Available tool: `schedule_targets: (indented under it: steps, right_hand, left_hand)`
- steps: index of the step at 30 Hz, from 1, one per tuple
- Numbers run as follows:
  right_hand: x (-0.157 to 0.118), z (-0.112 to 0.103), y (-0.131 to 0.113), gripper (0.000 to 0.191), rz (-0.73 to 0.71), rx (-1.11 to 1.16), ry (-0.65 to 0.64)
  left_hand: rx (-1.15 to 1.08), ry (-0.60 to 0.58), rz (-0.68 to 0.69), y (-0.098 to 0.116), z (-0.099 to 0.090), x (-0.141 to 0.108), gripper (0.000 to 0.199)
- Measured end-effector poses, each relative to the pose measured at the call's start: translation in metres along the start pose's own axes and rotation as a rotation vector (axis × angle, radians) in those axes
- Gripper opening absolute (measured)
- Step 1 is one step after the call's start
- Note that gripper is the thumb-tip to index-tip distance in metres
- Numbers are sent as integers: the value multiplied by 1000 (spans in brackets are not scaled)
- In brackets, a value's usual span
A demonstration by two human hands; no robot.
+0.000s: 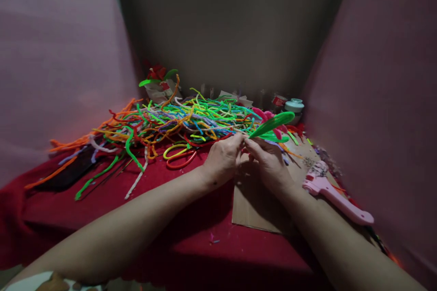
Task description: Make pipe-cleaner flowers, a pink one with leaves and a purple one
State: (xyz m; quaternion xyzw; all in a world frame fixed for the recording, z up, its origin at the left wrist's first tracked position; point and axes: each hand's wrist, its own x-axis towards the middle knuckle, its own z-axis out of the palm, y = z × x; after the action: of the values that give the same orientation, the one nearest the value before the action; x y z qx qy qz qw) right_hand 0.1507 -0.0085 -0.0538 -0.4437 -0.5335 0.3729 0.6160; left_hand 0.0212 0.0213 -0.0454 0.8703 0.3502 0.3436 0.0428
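A green leaf shape made of fuzzy pipe cleaner (275, 123) sticks out up and to the right from between my fingertips. My left hand (223, 157) is closed, its thumb and fingers pinched at the leaf's narrow base. Meeting it there, my right hand (269, 166) pinches the same base from the other side. The exact grip point is partly hidden by the fingers. Just behind the hands spreads a tangled heap of coloured pipe cleaners (191, 118). Scissors with yellow and red handle loops (180, 160) lie left of my left hand.
A cardboard sheet (256, 211) lies under my right hand on the red cloth (205, 227). Right of it rests a pink glue gun (337, 198). A pot with a red flower (157, 75) and a jar with a pale blue lid (294, 105) stand at the back. Walls flank both sides.
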Motion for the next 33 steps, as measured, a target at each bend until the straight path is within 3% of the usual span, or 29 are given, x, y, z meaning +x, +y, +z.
schedule_targets:
  steps: [4, 9, 12, 16, 20, 23, 29, 33]
  right_hand:
    - [-1, -1, -3, 17, -17, -15, -47]
    - [0, -2, -8, 16, -31, -107, -17]
    - [2, -3, -4, 13, 41, 4, -11]
    - [7, -5, 5, 10, 84, 272, -107]
    - [9, -4, 1, 9, 105, 368, -114]
    - [8, -2, -4, 8, 145, 426, -93]
    - [9, -4, 7, 13, 139, 380, -26]
    - [7, -3, 10, 13, 120, 337, 0]
  left_hand:
    - [-255, 46, -80, -4, -1, 4, 15]
    - [-636, -16, -220, 0, -9, 10, 16]
    - [-916, -102, -360, 3, -14, 13, 19]
    - [-1245, -253, -532, -1, -18, 15, 16]
    - [-1457, -414, -530, -10, -19, 16, 14]
    - [-1422, -420, -490, -11, -20, 16, 17]
    - [-921, -176, -304, 1, -16, 13, 16]
    - [-830, -63, -275, 1, -10, 12, 20]
